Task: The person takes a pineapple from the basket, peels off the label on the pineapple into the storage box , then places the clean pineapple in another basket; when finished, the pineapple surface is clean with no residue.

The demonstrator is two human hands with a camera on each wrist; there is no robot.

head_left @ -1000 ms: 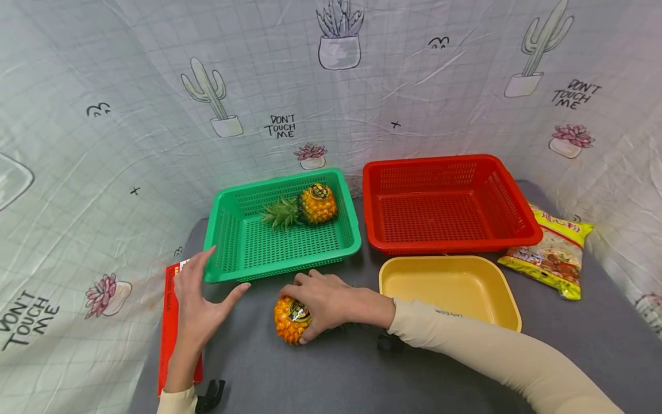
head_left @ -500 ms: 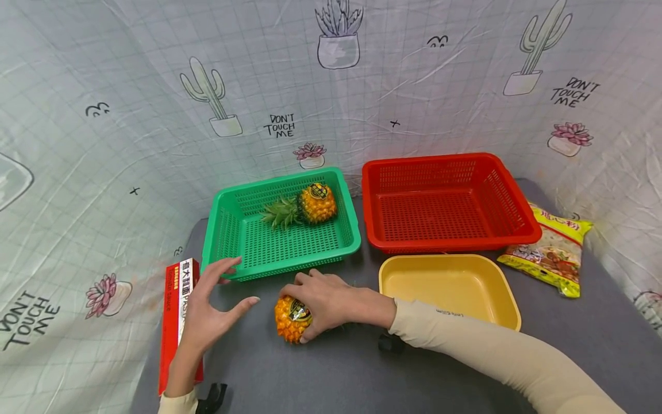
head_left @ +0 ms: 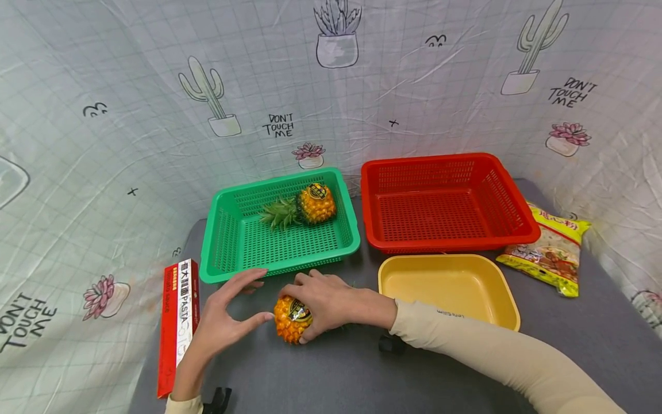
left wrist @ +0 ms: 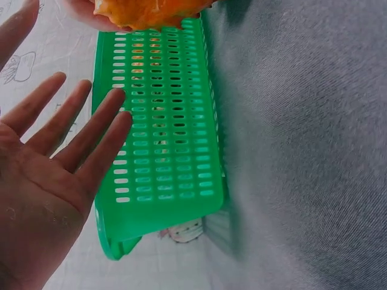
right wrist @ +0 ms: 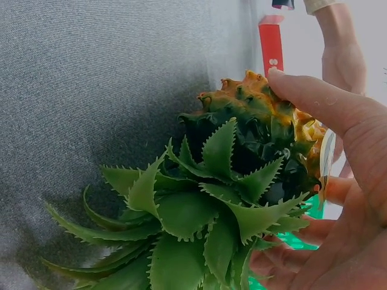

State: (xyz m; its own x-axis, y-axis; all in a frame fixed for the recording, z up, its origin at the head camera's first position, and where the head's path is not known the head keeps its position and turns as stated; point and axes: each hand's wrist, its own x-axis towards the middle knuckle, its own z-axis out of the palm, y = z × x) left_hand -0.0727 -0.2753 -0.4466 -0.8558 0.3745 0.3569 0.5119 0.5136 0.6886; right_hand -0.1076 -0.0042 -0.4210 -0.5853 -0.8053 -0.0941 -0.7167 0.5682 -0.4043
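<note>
My right hand [head_left: 333, 302] grips a small orange pineapple [head_left: 291, 324] that lies on the grey table, its thumb on the near side and its fingers over the far side. In the right wrist view, spiky green leaves [right wrist: 187, 214] point toward the wrist. My left hand [head_left: 227, 316] reaches in from the left with its fingers spread, the thumb tip at or very near the fruit's left end; whether it touches, I cannot tell. Behind both hands stands a green basket [head_left: 331, 257], holding a second pineapple [head_left: 317, 205] on its side.
A red basket [head_left: 445, 246] stands at the back right, with a yellow tray [head_left: 445, 282] before it. Beside them lies a yellow food bag [head_left: 553, 259]. On the left edge lies a red pasta box [head_left: 168, 328]. A printed cloth [head_left: 331, 115] hangs behind everything.
My left hand has moved right, from beside the green basket's left corner to the pineapple, uncovering the pasta box. The right hand and its pineapple have stayed in place.
</note>
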